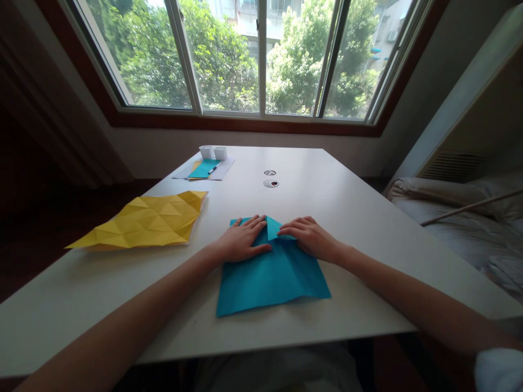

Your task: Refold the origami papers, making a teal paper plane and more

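A white table runs from the bottom of the frame up toward a wide window with green trees behind it. At lower centre lies a blue paper sheet, flat on the table, its near edge toward the person and its far edge under both hands. The left hand rests palm down on the sheet's upper left part, fingers spread and flat, gripping nothing. The right hand lies on the upper right part, and its fingertips seem to pinch or press the small folded flap that stands up between the two hands; the view is too small to be sure which. The flap sits just left of the right fingertips, so the right hand is nearer.

At left centre, well apart, lies a creased yellow paper. Farther up the table are more papers with a pen and two small white cups. Nothing lies between the hands and the sheet.
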Motion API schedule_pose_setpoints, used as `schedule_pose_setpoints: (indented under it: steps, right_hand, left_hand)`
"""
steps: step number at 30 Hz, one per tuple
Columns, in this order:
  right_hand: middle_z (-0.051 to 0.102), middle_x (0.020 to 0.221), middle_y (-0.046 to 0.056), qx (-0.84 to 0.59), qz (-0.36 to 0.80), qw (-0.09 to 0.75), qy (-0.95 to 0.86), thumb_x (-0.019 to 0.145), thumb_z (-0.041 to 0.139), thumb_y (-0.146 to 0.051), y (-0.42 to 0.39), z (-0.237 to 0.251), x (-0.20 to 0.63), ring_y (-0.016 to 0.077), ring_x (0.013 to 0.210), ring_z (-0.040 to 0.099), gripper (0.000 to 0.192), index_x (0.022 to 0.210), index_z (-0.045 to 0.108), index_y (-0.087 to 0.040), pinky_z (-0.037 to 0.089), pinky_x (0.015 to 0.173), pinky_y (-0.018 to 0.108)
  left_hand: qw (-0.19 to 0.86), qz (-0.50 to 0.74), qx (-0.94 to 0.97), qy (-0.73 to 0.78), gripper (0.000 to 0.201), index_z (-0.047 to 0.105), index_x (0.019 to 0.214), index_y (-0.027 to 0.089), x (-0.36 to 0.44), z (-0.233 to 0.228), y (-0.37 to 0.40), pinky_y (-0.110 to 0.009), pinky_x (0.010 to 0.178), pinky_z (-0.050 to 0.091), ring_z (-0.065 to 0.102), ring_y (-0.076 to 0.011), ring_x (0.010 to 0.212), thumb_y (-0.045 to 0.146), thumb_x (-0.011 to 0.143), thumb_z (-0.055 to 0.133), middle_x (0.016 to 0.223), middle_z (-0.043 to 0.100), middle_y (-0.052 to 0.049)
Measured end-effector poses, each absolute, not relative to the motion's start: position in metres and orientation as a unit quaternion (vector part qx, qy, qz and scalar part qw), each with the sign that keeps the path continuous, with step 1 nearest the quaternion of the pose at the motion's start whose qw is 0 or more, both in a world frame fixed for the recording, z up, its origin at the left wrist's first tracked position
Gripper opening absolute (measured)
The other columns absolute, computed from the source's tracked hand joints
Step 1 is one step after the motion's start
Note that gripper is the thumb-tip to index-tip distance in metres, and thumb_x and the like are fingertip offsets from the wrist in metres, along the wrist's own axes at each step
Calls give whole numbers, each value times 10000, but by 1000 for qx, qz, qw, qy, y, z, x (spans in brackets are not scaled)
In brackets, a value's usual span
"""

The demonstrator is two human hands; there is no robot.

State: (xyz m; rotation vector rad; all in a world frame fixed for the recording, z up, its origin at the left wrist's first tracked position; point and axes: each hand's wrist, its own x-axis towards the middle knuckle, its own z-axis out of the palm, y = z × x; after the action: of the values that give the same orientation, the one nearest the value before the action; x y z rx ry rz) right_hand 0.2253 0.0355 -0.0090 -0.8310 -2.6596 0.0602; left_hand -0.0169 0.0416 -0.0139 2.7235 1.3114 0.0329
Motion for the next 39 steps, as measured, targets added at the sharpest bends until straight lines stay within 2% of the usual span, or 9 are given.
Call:
schedule_pose_setpoints:
  steps: [5, 8, 13, 16, 20, 25, 29, 32, 39]
  right_hand:
    - [609, 1157, 55, -249, -8, 142, -958, 912, 388, -224, 39, -13, 227, 199, 1045, 528, 278, 1101, 591, -242, 354, 908, 373]
    - [617, 1145, 60, -249, 4, 135, -959, 906, 402, -217, 39, -12, 229, 208, 1043, 538, 278, 1097, 599, -253, 367, 897, 387]
    - [587, 1191, 67, -249, 38, 107, -962, 869, 402, -148, 37, -5, 233, 214, 1082, 522, 350, 1159, 569, -249, 372, 914, 398]
    - [577, 1203, 60, -245, 83, 101, -961, 810, 451, -135, 36, -1, 235, 210, 1095, 513, 417, 1196, 546, -260, 367, 938, 394]
    - [580, 1195, 63, -248, 118, 97, -957, 807, 473, -175, 35, 3, 235, 214, 1082, 516, 415, 1207, 545, -258, 369, 945, 391]
    - [594, 1162, 68, -249, 149, 102, -952, 854, 470, -284, 38, 6, 234, 210, 1045, 528, 341, 1179, 573, -259, 385, 924, 379]
    - [630, 1059, 68, -259, 203, 124, -936, 890, 416, -340, 46, 4, 239, 182, 976, 557, 301, 1069, 638, -246, 419, 880, 340]
    - [605, 1065, 79, -289, 197, 134, -927, 845, 488, -391, 56, 0, 244, 200, 988, 543, 288, 1030, 649, -239, 428, 863, 354]
    - [601, 989, 75, -346, 146, 121, -919, 765, 581, -451, 86, -3, 231, 210, 906, 553, 386, 1070, 578, -214, 442, 762, 340]
  left_hand:
    - [61, 23, 890, 451, 830, 201, 1393, 169, -18, -12, 39, -477, 1047, 202, 198, -276, 1338, 720, 775, 259, 1462, 230, -112]
    - [64, 22, 893, 444, 812, 172, 1404, 206, -19, -11, 40, -479, 1042, 209, 196, -276, 1339, 714, 778, 268, 1465, 228, -100]
    - [54, 5, 901, 430, 681, 261, 1372, 317, -21, -10, 41, -498, 1030, 211, 194, -297, 1337, 687, 800, 265, 1481, 186, -61]
    - [28, 8, 905, 425, 666, 271, 1373, 312, -21, -10, 39, -520, 1032, 192, 190, -299, 1338, 672, 813, 259, 1474, 207, -74]
    - [-48, 31, 913, 403, 558, 395, 1311, 283, -17, -10, 32, -538, 1047, 143, 185, -292, 1340, 590, 863, 267, 1444, 283, -100]
    - [-44, 39, 913, 403, 451, 428, 1278, 304, -14, -13, 25, -489, 969, 334, 397, -294, 1228, 496, 901, 272, 1318, 455, -109]
    - [17, 40, 922, 384, 497, 392, 1307, 330, -17, -12, 26, -483, 979, 339, 374, -311, 1244, 551, 877, 281, 1370, 388, -96]
    - [55, 28, 925, 374, 568, 368, 1322, 353, -21, -10, 26, -516, 1008, 290, 299, -336, 1286, 623, 824, 327, 1413, 327, -83]
    - [63, 25, 922, 381, 566, 368, 1320, 369, -20, -9, 25, -538, 1010, 275, 271, -334, 1302, 634, 825, 299, 1426, 311, -86]
